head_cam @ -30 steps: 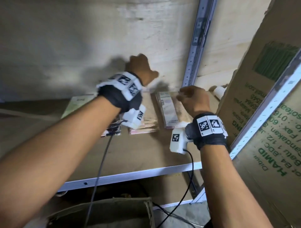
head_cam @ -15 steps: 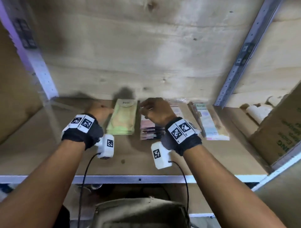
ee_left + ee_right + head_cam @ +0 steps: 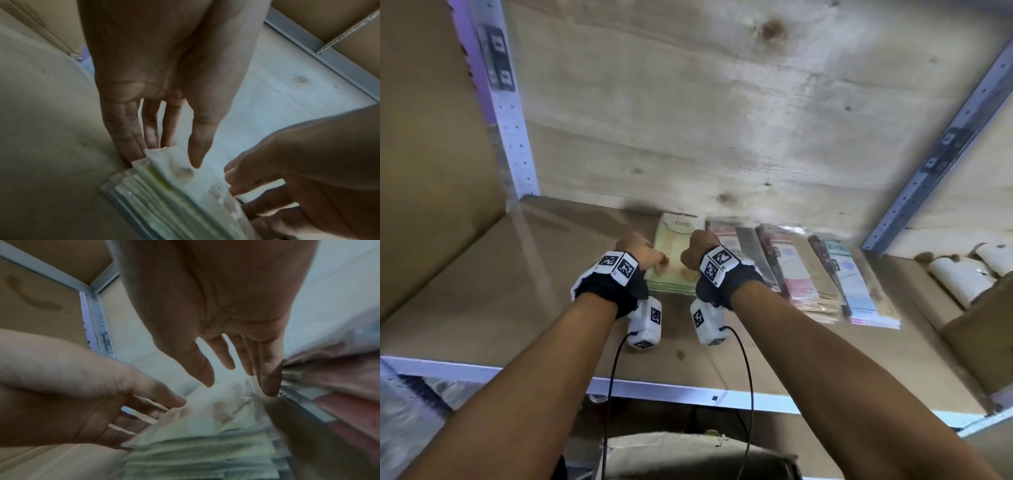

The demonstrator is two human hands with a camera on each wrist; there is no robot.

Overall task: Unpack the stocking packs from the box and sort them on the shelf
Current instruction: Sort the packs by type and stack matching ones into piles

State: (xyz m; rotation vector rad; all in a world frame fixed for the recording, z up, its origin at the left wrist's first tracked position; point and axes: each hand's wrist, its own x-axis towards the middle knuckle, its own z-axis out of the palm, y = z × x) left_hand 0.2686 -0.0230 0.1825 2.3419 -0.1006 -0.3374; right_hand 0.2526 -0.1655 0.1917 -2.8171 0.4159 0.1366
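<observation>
A stack of green stocking packs (image 3: 677, 263) lies on the shelf board (image 3: 517, 308) against the back wall. My left hand (image 3: 645, 253) is at its left edge. In the left wrist view the fingers (image 3: 127, 146) run straight along the stack (image 3: 164, 203) and the thumb rests on the top pack. My right hand (image 3: 697, 248) is at the stack's right edge. Its straight fingers (image 3: 269, 382) reach down between the green stack (image 3: 205, 451) and the pink stack (image 3: 339, 394). Neither hand holds a pack.
To the right lie a pink stack (image 3: 726, 234), a second pink stack (image 3: 803, 277) and a blue pack stack (image 3: 854, 284). White rolls (image 3: 959, 279) and a cardboard box (image 3: 983, 329) stand at far right. An open carton (image 3: 698, 455) sits below the shelf.
Both hands have moved left and down onto the green stack. Half a second ago the right hand was over the pink stack and the left hand was apart from the green one.
</observation>
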